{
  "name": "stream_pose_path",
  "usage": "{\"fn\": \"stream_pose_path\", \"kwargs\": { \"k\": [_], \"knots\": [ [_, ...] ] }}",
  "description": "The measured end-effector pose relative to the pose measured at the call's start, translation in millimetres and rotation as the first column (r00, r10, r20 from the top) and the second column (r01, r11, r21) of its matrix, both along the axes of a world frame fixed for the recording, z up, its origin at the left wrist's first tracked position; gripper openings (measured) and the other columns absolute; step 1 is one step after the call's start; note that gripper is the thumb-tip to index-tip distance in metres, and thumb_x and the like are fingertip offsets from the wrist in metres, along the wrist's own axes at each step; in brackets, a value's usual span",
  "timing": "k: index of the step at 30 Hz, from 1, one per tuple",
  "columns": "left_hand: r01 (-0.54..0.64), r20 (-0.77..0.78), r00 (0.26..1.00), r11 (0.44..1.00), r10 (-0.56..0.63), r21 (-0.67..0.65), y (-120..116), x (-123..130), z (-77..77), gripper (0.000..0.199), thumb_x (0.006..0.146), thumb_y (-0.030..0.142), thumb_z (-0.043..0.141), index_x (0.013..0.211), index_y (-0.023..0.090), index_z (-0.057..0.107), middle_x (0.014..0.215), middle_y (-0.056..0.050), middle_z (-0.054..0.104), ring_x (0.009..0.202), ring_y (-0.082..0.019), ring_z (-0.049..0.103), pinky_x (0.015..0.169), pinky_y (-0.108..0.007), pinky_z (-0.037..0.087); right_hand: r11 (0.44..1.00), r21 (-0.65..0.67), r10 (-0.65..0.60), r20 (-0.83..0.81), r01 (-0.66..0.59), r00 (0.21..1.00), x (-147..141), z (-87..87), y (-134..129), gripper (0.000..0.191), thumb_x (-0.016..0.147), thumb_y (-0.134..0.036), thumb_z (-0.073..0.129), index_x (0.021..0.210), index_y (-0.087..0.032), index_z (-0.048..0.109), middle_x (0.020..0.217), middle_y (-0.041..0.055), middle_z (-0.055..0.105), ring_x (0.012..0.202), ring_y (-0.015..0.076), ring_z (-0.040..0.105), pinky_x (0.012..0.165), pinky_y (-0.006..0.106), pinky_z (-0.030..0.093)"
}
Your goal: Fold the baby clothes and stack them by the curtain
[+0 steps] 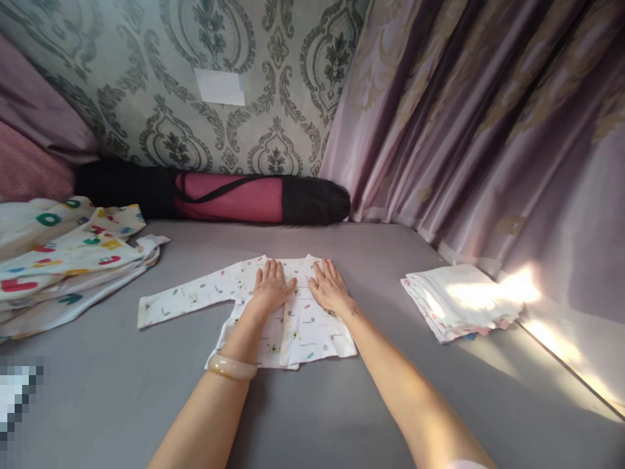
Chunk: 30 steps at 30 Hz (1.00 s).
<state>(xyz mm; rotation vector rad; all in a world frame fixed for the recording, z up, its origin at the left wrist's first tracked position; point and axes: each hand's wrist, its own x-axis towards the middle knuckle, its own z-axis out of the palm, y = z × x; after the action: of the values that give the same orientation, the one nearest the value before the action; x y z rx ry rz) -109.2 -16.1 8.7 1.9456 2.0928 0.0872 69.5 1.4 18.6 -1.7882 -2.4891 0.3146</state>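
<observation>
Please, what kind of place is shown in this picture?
Probably a bedroom or other room in a home: long purple curtains, patterned wallpaper and a grey padded-looking surface, perhaps a bed, with folded cloths on it.

A white shirt (307, 332) with small scattered prints, a grey sheet (161, 397), a maroon-and-black bag (234, 198), mauve curtains (439, 117) with gold motifs, green-grey damask wallpaper (209, 39).

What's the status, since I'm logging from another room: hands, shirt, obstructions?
Left hand, right hand flat on shirt. One sleeve out leftward, other unseen. Folded stack off right, not touching shirt.
</observation>
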Motion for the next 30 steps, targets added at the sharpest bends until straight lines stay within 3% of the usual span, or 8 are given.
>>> {"fn": "stream_pose_path", "kwargs": {
  "k": [3, 6, 8, 14, 19, 22, 25, 30],
  "knots": [
    [0.025, 0.055, 0.998, 0.999, -0.023, -0.046, 4, -4, 5.8, 0.079, 0.092, 0.053, 0.027, 0.152, 0.003, 0.017, 0.161, -0.016, 0.008, 0.149, -0.029, 0.002, 0.119, -0.047, 0.011, 0.993, -0.122, 0.0, -0.03, -0.003, 1.0, 3, 13.2, 8, 0.063, 0.099, -0.043, 0.02, 0.155, -0.013, 0.02, 0.162, 0.0125, 0.009, 0.149, 0.0255, 0.003, 0.118, 0.042, 0.008],
    [0.009, 0.123, 0.992, 1.0, -0.005, -0.026, 8, -12, 20.5, 0.073, 0.094, 0.049, 0.025, 0.152, 0.005, 0.02, 0.16, -0.017, 0.014, 0.148, -0.029, 0.007, 0.117, -0.047, 0.016, 1.0, -0.028, 0.012, -0.063, -0.014, 0.998, 3, 21.2, 16, 0.062, 0.1, -0.04, 0.013, 0.155, -0.011, 0.018, 0.162, 0.0111, 0.006, 0.149, 0.0216, 0.0, 0.119, 0.04, 0.003],
    [-0.026, 0.153, 0.988, 0.999, 0.02, 0.035, 9, -19, 31.9, 0.068, 0.095, 0.046, 0.024, 0.151, 0.007, 0.024, 0.159, -0.017, 0.018, 0.148, -0.029, 0.011, 0.117, -0.047, 0.019, 0.998, 0.064, 0.02, -0.053, -0.017, 0.998, -1, 17.3, 20, 0.065, 0.1, -0.041, 0.013, 0.154, -0.006, 0.017, 0.162, 0.0123, 0.005, 0.149, 0.0215, -0.002, 0.119, 0.038, 0.001],
    [-0.114, 0.221, 0.972, 0.982, 0.079, 0.15, 7, -49, 44.6, 0.056, 0.093, 0.041, 0.032, 0.139, 0.01, 0.042, 0.147, -0.018, 0.044, 0.144, -0.033, 0.026, 0.111, -0.047, 0.03, 0.999, 0.037, 0.031, 0.024, -0.032, 0.999, -10, -11.2, 23, 0.07, 0.099, -0.045, 0.012, 0.152, 0.0, 0.022, 0.16, 0.0162, 0.017, 0.148, 0.0242, 0.007, 0.119, 0.038, 0.004],
    [-0.167, 0.244, 0.961, 0.977, 0.131, 0.135, 1, -60, 54.7, 0.042, 0.094, 0.035, 0.034, 0.122, 0.011, 0.054, 0.135, -0.018, 0.055, 0.14, -0.032, 0.034, 0.107, -0.04, 0.035, 1.0, -0.009, 0.019, 0.047, -0.018, 0.999, -10, -0.9, 25, 0.069, 0.099, -0.045, 0.014, 0.152, -0.001, 0.021, 0.16, 0.0171, 0.015, 0.148, 0.0246, 0.006, 0.119, 0.041, 0.005],
    [-0.193, 0.218, 0.964, 0.966, 0.153, 0.174, -2, -64, 69.9, 0.038, 0.094, 0.025, 0.032, 0.121, 0.011, 0.054, 0.133, -0.017, 0.056, 0.136, -0.03, 0.04, 0.106, -0.037, 0.036, 0.997, 0.042, 0.055, 0.036, -0.057, 0.998, -26, 10.6, 20, 0.065, 0.1, -0.044, 0.016, 0.153, -0.007, 0.024, 0.16, 0.0161, 0.013, 0.149, 0.0261, 0.004, 0.118, 0.046, 0.0],
    [-0.194, 0.179, 0.971, 0.958, 0.158, 0.211, -5, -76, 80.3, 0.038, 0.091, 0.02, 0.034, 0.122, 0.013, 0.054, 0.128, -0.015, 0.06, 0.133, -0.028, 0.043, 0.104, -0.038, 0.037, 0.978, 0.086, 0.192, -0.019, -0.19, 0.981, -51, 11.6, 9, 0.059, 0.101, -0.043, 0.018, 0.154, -0.018, 0.025, 0.161, 0.0109, 0.013, 0.149, 0.0249, 0.004, 0.118, 0.046, 0.0],
    [-0.365, 0.136, 0.928, 0.918, 0.346, 0.157, -26, -118, 72.9, 0.04, 0.091, 0.022, 0.035, 0.123, 0.01, 0.055, 0.129, -0.019, 0.059, 0.13, -0.03, 0.047, 0.102, -0.041, 0.041, 0.967, 0.007, 0.255, -0.041, -0.255, 0.966, -72, -0.3, -6, 0.055, 0.101, -0.044, 0.019, 0.153, -0.029, 0.026, 0.161, 0.0069, 0.016, 0.148, 0.0258, 0.008, 0.117, 0.05, 0.003]
  ]
}}
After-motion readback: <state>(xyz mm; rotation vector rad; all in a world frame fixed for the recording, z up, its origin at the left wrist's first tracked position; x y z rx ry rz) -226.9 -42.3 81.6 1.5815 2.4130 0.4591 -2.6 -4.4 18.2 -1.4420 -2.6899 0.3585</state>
